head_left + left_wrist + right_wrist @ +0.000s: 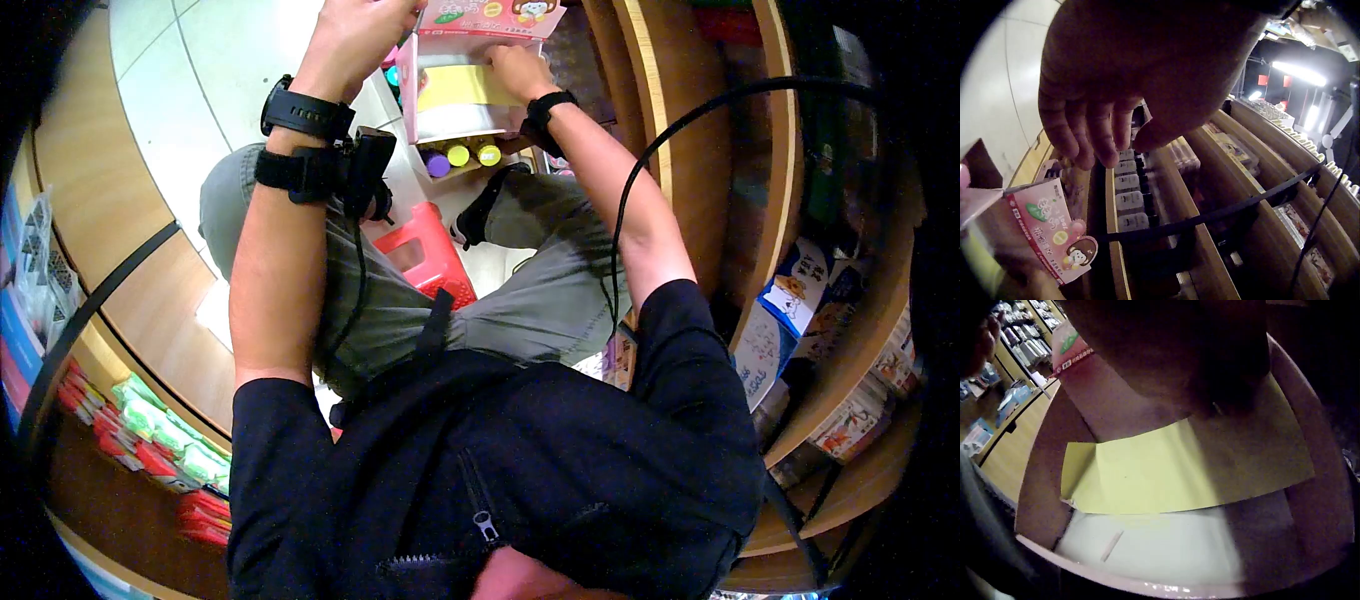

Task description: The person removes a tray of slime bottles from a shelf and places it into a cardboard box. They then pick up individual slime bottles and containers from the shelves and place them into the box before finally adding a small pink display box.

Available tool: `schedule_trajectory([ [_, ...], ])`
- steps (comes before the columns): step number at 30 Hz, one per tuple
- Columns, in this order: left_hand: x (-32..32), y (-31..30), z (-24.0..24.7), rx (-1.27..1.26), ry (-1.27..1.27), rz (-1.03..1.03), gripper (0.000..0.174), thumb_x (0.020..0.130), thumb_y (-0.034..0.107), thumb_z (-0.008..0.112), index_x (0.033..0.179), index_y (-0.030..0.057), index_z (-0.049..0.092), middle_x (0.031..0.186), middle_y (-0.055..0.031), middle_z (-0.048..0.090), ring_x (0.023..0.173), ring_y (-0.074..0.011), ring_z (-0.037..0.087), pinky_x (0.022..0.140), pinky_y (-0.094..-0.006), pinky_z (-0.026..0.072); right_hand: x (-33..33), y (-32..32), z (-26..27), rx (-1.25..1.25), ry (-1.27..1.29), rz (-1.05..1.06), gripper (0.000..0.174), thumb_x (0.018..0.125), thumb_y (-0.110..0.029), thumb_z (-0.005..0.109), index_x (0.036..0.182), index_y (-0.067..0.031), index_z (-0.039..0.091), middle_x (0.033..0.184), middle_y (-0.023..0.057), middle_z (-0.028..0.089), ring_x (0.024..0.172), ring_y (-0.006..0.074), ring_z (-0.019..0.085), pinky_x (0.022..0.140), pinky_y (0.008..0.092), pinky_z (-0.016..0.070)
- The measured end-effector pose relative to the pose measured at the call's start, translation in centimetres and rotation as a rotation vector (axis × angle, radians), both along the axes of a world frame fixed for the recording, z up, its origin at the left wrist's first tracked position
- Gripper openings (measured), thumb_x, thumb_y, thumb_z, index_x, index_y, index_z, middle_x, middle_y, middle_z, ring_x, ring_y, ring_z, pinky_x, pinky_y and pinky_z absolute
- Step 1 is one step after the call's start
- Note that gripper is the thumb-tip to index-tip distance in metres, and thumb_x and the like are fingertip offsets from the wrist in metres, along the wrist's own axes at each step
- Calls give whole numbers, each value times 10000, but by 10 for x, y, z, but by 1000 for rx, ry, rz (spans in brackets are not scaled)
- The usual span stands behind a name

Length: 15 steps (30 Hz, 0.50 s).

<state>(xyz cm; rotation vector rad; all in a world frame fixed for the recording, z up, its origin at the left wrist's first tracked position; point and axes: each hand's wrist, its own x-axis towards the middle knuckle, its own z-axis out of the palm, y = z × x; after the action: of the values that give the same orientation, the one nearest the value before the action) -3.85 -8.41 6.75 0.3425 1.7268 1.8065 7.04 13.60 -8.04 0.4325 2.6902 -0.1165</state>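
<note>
A pink display box (412,90) with a printed upright back panel stands before me, a yellow card (1147,465) lying across its white inside. My right hand (522,72) reaches into the box with curled fingers at the card's far edge. In the right wrist view this hand is a dark shape over the card, its fingertips in shadow. My left hand (360,40) is raised to the left of the box, partly cut off by the top of the head view. The left wrist view shows its fingers (1104,134) hanging loosely bent, with nothing between them.
Bottles with purple and yellow caps (458,155) stand below the box. A red plastic stool (425,255) is between my legs. Wooden shelves (690,120) with goods rise at right, and more packets (170,430) fill shelves at left. Black cables arc past both arms.
</note>
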Motion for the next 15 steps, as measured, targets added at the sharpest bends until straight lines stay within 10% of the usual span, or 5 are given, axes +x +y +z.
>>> schedule_trajectory([
  [15,0,3,-3,-21,-18,-20,284,845,136,507,1053,-57,522,812,-90,599,689,-122,568,593,-221,470,14,-17,-20,-63,303,-135,244,818,-176,471,988,-60,602,994,212,593,920,383,579,786,464,468],
])
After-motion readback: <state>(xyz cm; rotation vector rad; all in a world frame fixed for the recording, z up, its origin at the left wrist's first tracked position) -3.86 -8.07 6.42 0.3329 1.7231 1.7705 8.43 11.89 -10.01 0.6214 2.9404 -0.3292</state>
